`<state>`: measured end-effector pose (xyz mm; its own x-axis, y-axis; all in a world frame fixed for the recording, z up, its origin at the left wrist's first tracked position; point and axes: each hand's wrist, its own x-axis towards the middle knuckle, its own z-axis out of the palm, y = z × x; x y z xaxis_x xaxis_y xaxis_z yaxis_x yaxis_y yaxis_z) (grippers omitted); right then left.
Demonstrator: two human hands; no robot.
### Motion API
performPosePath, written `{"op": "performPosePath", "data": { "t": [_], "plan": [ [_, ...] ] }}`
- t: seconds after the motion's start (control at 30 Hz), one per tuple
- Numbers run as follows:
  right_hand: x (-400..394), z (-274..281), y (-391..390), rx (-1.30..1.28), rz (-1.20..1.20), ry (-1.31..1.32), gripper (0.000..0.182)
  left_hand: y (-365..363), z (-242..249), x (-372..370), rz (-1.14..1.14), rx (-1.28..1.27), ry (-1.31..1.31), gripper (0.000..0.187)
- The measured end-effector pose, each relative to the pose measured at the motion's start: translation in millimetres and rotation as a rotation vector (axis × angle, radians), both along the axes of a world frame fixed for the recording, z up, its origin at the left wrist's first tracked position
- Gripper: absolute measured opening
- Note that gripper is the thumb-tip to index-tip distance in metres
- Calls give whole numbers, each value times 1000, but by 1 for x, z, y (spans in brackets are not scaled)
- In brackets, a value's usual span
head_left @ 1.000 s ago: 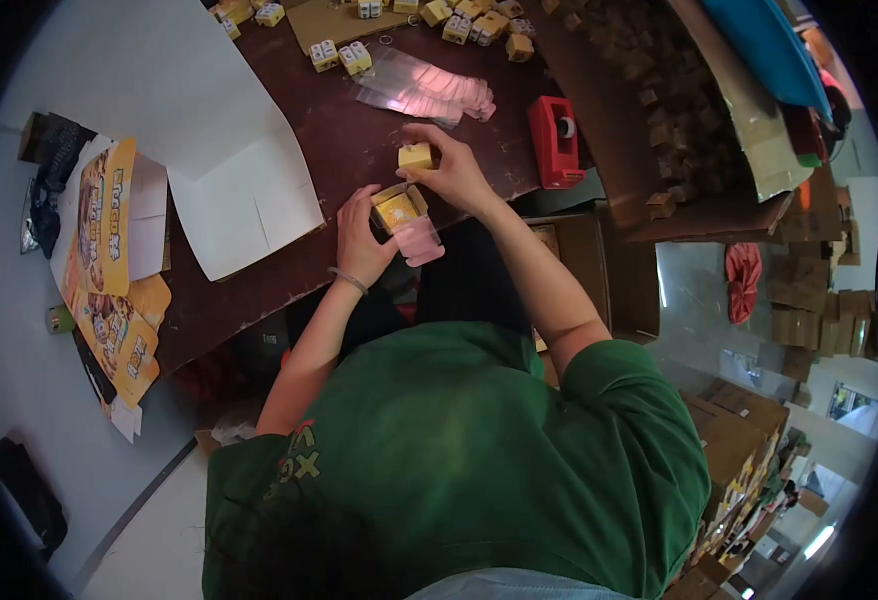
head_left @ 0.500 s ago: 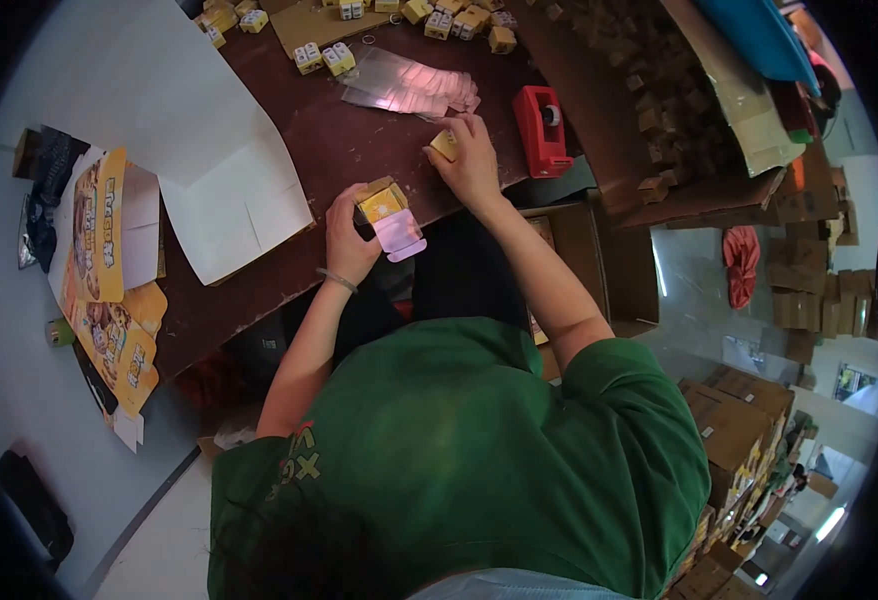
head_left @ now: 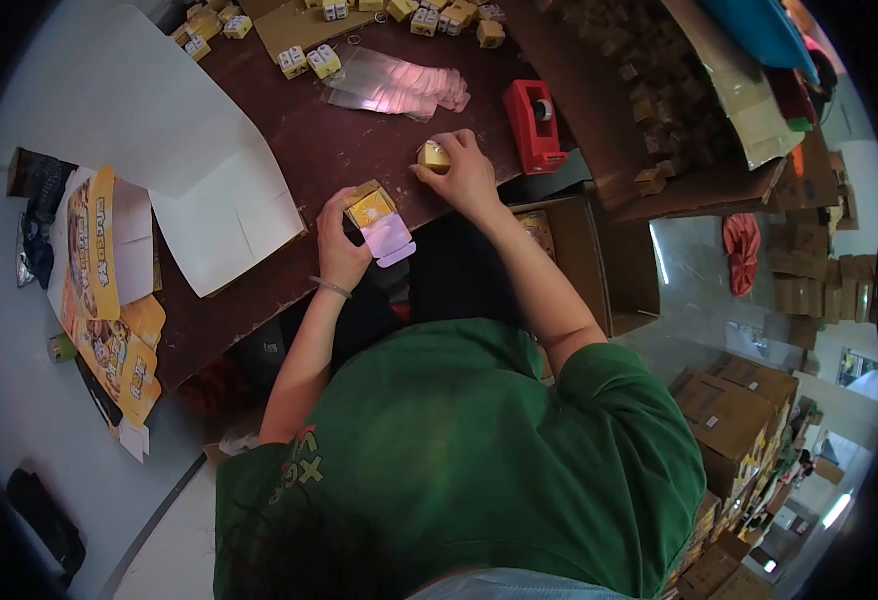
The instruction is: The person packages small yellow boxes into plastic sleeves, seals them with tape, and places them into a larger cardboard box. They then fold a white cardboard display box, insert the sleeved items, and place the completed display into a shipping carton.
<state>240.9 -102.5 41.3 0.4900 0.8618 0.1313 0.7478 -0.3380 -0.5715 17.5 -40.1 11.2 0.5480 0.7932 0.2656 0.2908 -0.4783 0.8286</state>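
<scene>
My left hand (head_left: 341, 243) is wrapped round a small yellow carton (head_left: 371, 209) at the table's front edge. The carton's pale flap hangs open toward my body. To its right, my right hand (head_left: 466, 175) grips a small yellow block (head_left: 434, 156) between thumb and fingers, just above or on the dark red table (head_left: 359, 150); which of the two is unclear. Beyond the hands lies a fan of clear plastic bags (head_left: 394, 85). Two yellow-and-white blocks (head_left: 308, 62) rest side by side behind the bags.
A red tape dispenser (head_left: 536, 128) stands right of my right hand. An open white box (head_left: 224, 205) is at the left, beside printed yellow cartons (head_left: 109, 300). A large cardboard box (head_left: 694, 120) of small blocks is at the right. More blocks (head_left: 449, 18) lie at the back.
My right hand has shifted slightly left with the yellow block, nearer the carton. The whole view has moved a little. My left hand still holds the carton.
</scene>
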Motion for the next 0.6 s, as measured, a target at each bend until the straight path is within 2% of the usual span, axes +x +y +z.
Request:
{"op": "performPosePath", "data": {
  "t": [0.1, 0.13, 0.2, 0.23, 0.33, 0.37, 0.4, 0.47, 0.5, 0.6],
  "plan": [
    [28, 6, 0, 46, 351, 406, 54, 1, 1, -1, -9, -20, -19, 57],
    [31, 8, -1, 72, 441, 671, 54, 2, 0, 0, -8, -17, -31, 57],
    [38, 16, -5, 65, 470, 1414, 49, 2, -3, 0, -6, -9, -53, 56],
    [38, 22, -7, 96, 452, 1603, 48, 2, -2, 0, -5, -12, -51, 56],
    [29, 8, -2, 206, 420, 1251, 44, 2, -3, 1, -5, -29, -56, 57],
    [27, 4, 6, 233, 544, 1079, 47, 2, -3, 1, -7, -37, -63, 57],
    [29, 1, 6, 171, 567, 895, 49, 2, -4, 0, -9, -45, -68, 57],
    [20, 37, 8, 50, 599, 526, 55, 2, -5, 0, -4, -62, -62, 57],
    [19, 42, 12, -73, 598, 455, 65, 3, -6, 0, -3, -70, -60, 57],
    [21, 18, 20, 97, 714, 101, 69, 4, -10, -1, -14, -89, -95, 59]
  ]
}}
